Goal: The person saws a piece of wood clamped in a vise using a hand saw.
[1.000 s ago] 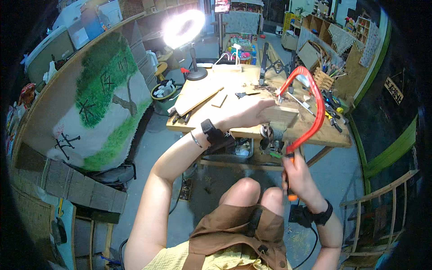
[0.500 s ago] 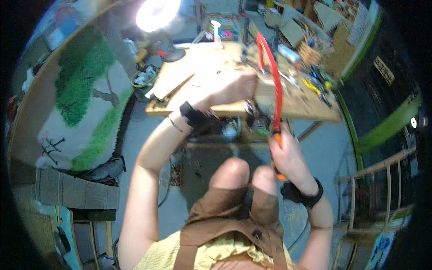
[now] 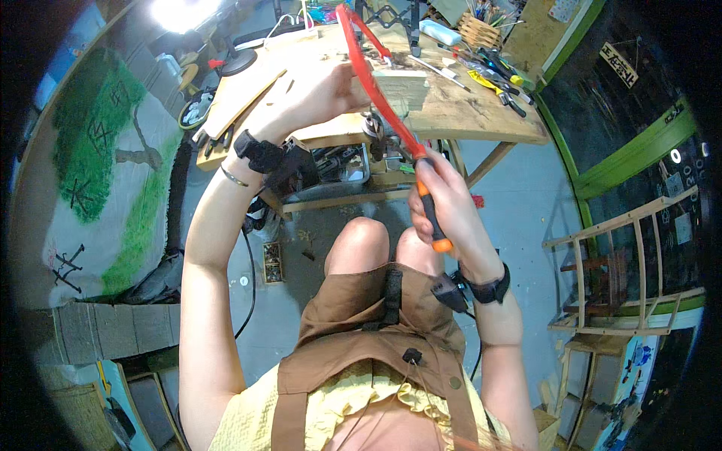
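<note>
My right hand (image 3: 445, 197) is wrapped round the orange-and-black handle of a red-framed hacksaw (image 3: 378, 98). The saw slants up and away to the left, its bow passing over the front of the wooden workbench (image 3: 466, 113). Right beside the bow, my left hand (image 3: 327, 90) is closed at the bench's front, its fingertips mostly hidden. A pale wood piece (image 3: 406, 89) lies just right of those fingers, partly behind the saw frame. Below it, a metal clamp-like part (image 3: 373, 126) sits at the bench edge. The blade's contact with the wood cannot be made out.
A lit lamp (image 3: 180, 13) stands at the back left. Pliers (image 3: 513, 105) and other hand tools lie at the bench's right, near a pencil holder (image 3: 478, 31). Under the bench is a bin of tools (image 3: 342, 167). A wooden rack (image 3: 624, 263) stands at the right.
The view has shifted, so the bench and both hands appear farther left and higher. The saw leans more to the left, its bow now closer to my left hand. My right hand keeps its grip.
</note>
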Available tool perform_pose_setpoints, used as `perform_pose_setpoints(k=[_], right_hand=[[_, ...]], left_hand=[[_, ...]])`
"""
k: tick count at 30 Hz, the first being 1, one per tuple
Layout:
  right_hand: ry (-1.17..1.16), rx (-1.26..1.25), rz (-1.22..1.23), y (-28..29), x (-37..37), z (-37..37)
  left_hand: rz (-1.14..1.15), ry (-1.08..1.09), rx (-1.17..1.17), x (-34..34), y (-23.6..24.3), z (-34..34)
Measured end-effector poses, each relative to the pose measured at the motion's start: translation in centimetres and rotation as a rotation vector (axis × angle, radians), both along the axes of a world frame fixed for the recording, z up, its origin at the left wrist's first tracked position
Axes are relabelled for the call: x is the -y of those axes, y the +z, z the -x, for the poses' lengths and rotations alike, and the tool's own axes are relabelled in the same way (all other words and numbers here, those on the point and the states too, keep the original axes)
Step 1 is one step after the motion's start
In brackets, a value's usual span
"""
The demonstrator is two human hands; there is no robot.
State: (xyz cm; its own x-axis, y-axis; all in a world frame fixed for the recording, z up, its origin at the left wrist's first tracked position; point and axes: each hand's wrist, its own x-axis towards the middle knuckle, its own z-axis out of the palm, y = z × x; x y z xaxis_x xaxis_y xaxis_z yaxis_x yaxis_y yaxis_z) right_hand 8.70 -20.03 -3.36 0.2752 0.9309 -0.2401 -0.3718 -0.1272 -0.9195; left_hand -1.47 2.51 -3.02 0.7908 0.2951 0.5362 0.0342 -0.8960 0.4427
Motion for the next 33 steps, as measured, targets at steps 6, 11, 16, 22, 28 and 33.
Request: perform_pose_setpoints(k=[6, 11, 16, 22, 28, 33], right_hand=[[0.011, -0.049, 0.039, 0.5, -2.0, -0.9], [0.041, -0.093, 0.067, 1.1, -0.9, -0.4], [0.058, -0.248, 0.103, 0.4, -2.5, -1.5], [0.095, -0.284, 0.115, 0.1, -0.7, -0.8], [0.092, -0.312, 0.085, 0.2, -2.4, -1.0], [0.118, -0.344, 0.115, 0.2, -0.5, -0.8]], left_hand=[[0.343, 0.017, -0.247, 0.9, 1.8, -0.4], [0.110, 0.033, -0.165, 0.6, 1.5, 0.0], [0.058, 0.004, -0.058, 0.8, 1.2, -0.3], [0.076, -0.097, 0.039, 0.3, 0.7, -0.7], [0.069, 0.061, -0.050, 0.7, 0.6, 0.3], [0.127, -0.047, -0.019, -1.1, -1.2, -1.0]])
